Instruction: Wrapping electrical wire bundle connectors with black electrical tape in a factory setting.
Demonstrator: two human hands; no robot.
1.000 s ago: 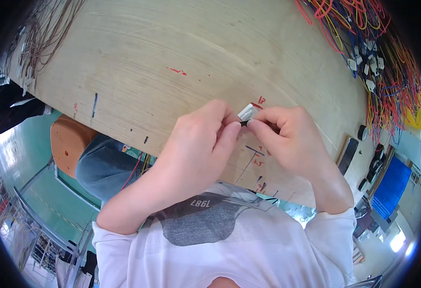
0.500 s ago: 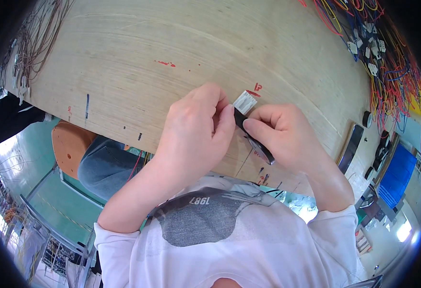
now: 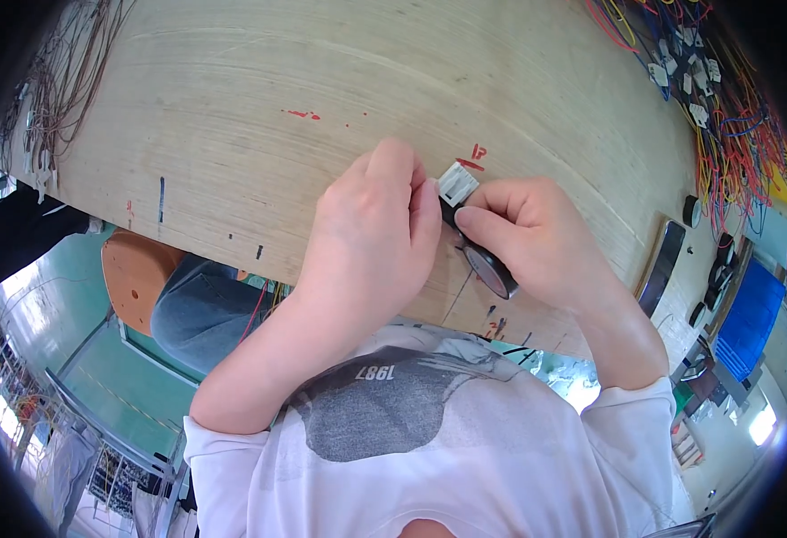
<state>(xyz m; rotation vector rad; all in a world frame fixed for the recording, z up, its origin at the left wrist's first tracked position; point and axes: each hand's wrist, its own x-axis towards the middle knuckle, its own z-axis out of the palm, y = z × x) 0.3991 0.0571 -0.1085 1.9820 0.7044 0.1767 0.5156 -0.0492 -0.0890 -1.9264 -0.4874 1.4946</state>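
We see the left hand (image 3: 371, 222) pinched, thumb against forefinger, at the near end of a white plug connector (image 3: 458, 184). Our right hand (image 3: 532, 240) has its thumb pressed to curled fingers on a strip of black tape (image 3: 449, 209); the roll of black tape (image 3: 490, 272) tilts just below those fingers. The connector lies between both hands, near a red pen mark (image 3: 470, 165).

Wooden tabletop (image 3: 259, 63) stretches wide beyond the hands; its near edge runs close to our torso and slants up leftward past an orange-brown stool (image 3: 138, 282). Rightward, a dark flat rectangular object (image 3: 660, 267) and a mass of coloured wires (image 3: 725, 125) border the room.

The left fingertips' exact contact is hidden by the hand. Brown wires (image 3: 75, 72) at upper left are cut off, and background shelving blurs toward the rim.
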